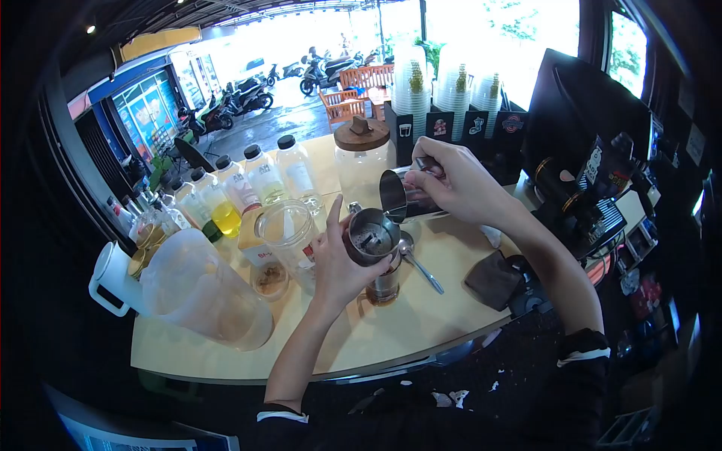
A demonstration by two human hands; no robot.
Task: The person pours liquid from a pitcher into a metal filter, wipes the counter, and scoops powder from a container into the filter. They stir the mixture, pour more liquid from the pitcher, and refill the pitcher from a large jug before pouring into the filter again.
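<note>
My left hand [338,259] is wrapped round a metal coffee filter [371,244], its index finger pointing up. Dark liquid with some foam shows inside the filter. Directly below stands a small glass [383,289] with a little brown liquid at its bottom; whether the filter rests on it is hidden. A steel pitcher [406,197] hangs tilted over the filter's right rim, with my right hand [444,180] closed on its handle. The pitcher's lip is close to the filter; I cannot make out a stream clearly. A spoon [425,264] lies right of the glass.
A large plastic jug [203,289] and a white pitcher [116,278] stand left. Behind are several bottles [263,177], an open glass jar [289,229] and a wooden-lidded jar [363,169]. Stacked cups [451,94] stand at the back; a dark machine [571,143] is right.
</note>
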